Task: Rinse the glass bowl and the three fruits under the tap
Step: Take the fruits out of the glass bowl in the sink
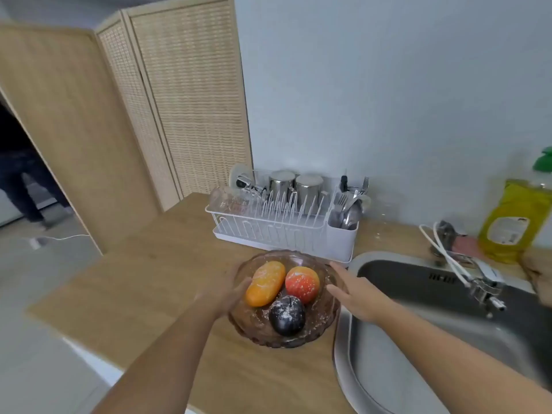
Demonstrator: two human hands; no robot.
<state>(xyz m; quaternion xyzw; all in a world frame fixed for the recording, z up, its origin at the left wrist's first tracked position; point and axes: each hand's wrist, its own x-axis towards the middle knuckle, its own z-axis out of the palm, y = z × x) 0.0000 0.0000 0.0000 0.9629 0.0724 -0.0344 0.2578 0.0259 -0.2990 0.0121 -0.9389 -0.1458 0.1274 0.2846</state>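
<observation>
Head view: our spread left hand (227, 290) and right hand (355, 291) flank the glass bowl (257, 330); tilting it may spill the fruits (301, 283).

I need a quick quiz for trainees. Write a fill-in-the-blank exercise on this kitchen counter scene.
1. The glass bowl holds ____ fruits.
2. The bowl stands on the wooden counter, to the ____ of the sink.
3. Two steel cups stand in the white dish ____ behind the bowl.
4. The dark fruit lies nearest the person; beside the orange fruit lies the ____ one.
Missing words: three; left; rack; red.
</observation>
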